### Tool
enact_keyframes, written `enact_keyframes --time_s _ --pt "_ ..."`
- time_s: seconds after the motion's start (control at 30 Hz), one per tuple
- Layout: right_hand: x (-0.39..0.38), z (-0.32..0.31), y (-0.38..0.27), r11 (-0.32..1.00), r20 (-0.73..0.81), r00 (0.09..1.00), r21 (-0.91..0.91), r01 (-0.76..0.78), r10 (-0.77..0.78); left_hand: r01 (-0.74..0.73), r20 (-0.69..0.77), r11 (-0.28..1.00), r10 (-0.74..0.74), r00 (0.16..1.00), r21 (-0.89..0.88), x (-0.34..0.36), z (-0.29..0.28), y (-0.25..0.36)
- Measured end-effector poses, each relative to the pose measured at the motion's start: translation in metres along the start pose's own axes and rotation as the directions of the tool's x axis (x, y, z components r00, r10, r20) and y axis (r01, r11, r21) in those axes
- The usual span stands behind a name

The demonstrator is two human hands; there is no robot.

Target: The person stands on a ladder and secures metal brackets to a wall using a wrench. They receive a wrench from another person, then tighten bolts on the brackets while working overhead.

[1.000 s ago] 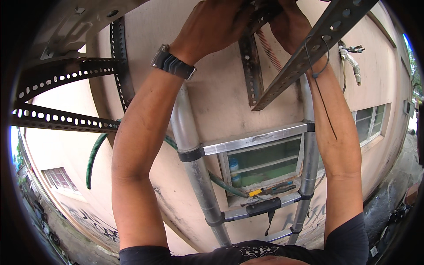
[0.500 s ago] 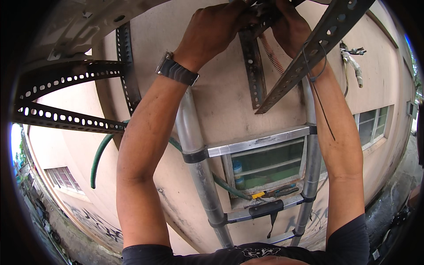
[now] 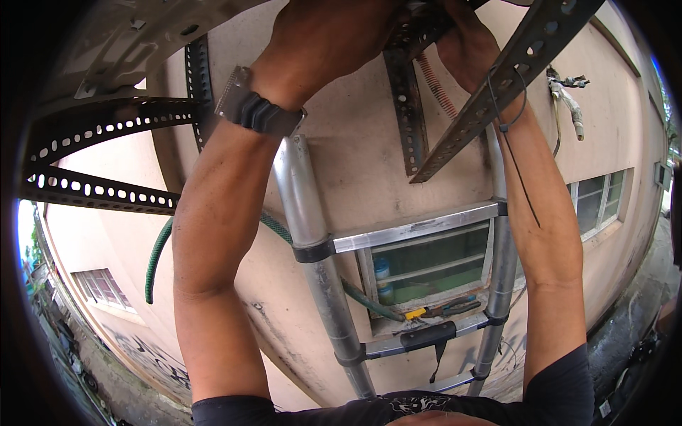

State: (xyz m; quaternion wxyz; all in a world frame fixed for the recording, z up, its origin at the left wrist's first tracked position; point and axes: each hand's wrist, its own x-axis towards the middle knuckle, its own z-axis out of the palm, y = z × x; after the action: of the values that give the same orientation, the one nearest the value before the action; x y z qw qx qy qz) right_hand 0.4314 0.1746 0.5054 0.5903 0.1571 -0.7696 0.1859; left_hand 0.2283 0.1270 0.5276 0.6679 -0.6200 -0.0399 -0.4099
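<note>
Both arms reach up to a perforated steel angle bracket (image 3: 406, 106) in front of the wall. My left hand (image 3: 330, 42), with a dark watch (image 3: 259, 108) on its wrist, is at the bracket's top, cut off by the upper edge. Its fingers look curled, but what they grip is hidden. On the bracket's other side, my right hand (image 3: 469, 50) bends its fingers in toward the same spot; what lies in them is out of sight. A slanting perforated angle bar (image 3: 508, 89) passes in front of my right wrist, with a black cable tie (image 3: 504, 128) looped round it.
An aluminium telescopic ladder (image 3: 305, 192) stands below, against the wall (image 3: 419, 195). Pliers (image 3: 462, 307) lie on the window sill. More perforated angle bars (image 3: 106, 192) and a green hose (image 3: 158, 255) are at left, under a metal casing (image 3: 121, 42). Wrapped pipe ends (image 3: 568, 106) stick out at right.
My left hand, wrist and forearm have shifted left, and the wrist has turned. The hand now covers more of the upper area. My right arm has hardly moved.
</note>
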Motion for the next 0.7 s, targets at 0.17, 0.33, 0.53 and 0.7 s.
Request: enact_keyframes --time_s 0.17,0.33,0.53,0.7 --pt "0.0 -0.007 -0.002 1.0 -0.011 1.0 0.003 0.0 0.0 0.055 0.112 0.991 -0.069 0.991 0.121 0.022 -0.032 0.035" --pt "0.004 -0.011 -0.005 1.0 -0.014 1.0 0.005 0.014 -0.014 0.052 0.173 0.987 -0.078 0.982 0.15 0.017 -0.042 0.03" --pt "0.001 -0.011 0.007 0.998 -0.015 1.0 0.063 0.015 -0.014 0.237 0.184 0.971 -0.239 0.954 0.032 -0.019 -0.013 0.03" --pt "0.0 -0.006 -0.002 0.999 -0.028 1.0 0.047 -0.011 0.012 0.467 0.012 0.798 -0.501 0.865 -0.381 -0.046 0.034 0.047"
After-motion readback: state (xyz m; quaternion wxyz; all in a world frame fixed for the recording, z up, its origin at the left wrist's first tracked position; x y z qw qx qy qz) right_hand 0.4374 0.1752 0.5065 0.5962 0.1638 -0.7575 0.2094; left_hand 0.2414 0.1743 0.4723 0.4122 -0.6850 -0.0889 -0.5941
